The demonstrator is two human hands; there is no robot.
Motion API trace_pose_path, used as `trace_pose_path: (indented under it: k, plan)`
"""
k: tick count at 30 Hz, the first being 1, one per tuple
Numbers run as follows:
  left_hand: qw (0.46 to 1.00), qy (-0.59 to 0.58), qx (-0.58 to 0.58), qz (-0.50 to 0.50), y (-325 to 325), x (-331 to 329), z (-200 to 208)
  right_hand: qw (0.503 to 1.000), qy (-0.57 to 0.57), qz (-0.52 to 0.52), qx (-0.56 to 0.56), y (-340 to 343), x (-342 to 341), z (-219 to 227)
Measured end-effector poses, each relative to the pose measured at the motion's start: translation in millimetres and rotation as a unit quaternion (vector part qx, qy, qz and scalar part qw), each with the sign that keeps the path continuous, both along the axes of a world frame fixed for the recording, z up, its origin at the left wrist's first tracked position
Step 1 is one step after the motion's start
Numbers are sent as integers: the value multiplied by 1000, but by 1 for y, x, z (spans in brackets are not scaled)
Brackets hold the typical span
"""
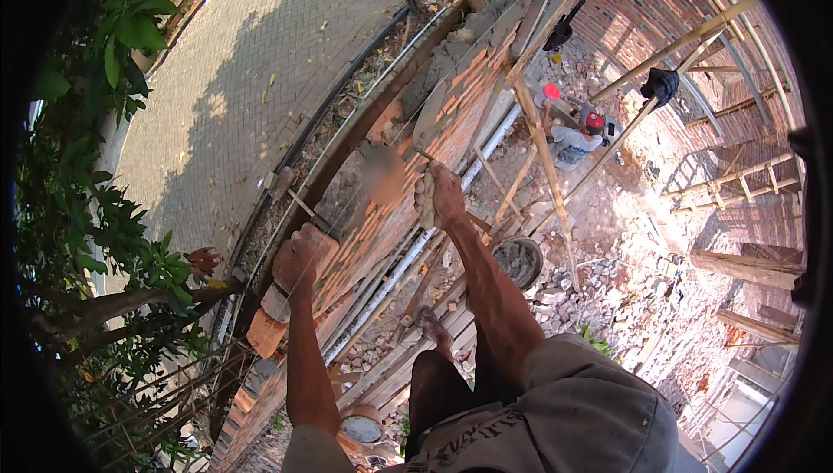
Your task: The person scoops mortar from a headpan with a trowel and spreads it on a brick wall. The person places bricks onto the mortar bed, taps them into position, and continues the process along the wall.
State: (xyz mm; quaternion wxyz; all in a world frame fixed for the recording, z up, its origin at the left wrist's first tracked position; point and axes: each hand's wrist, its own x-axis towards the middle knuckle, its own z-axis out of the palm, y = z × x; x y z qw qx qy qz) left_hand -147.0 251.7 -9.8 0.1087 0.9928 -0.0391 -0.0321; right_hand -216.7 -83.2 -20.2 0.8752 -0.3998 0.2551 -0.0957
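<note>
My left hand [296,259] is closed round the end of an orange brick [324,250] at the top of a brick wall [460,117]. My right hand [443,195] is wrapped round the handle of a trowel [428,204], above the wall's inner side. The trowel's blade points away from me and is hard to make out against the wall. Grey mortar [423,87] lies along the wall top farther off, and a thin string runs along it. Another orange brick [265,334] sits nearer me, left of my forearm. A blurred patch hides part of the wall top between my hands.
Planks [416,377] lie under me, beside a bucket of mortar [518,263] and another bucket [361,429]. Bamboo poles [542,147] slant up on the right. Below, a person in a red cap [573,145] is amid rubble. A paved road [243,117] and leafy branches [95,204] are left.
</note>
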Motion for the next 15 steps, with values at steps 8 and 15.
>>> trace_pose_path:
  k: [8,15]
  plan:
    - [993,-45,87,-63,-5,1,5,951,98,50,-290,-46,-78,24]
    - [999,-40,13,7,-13,0,12,574,114,107,-804,-185,-28,138]
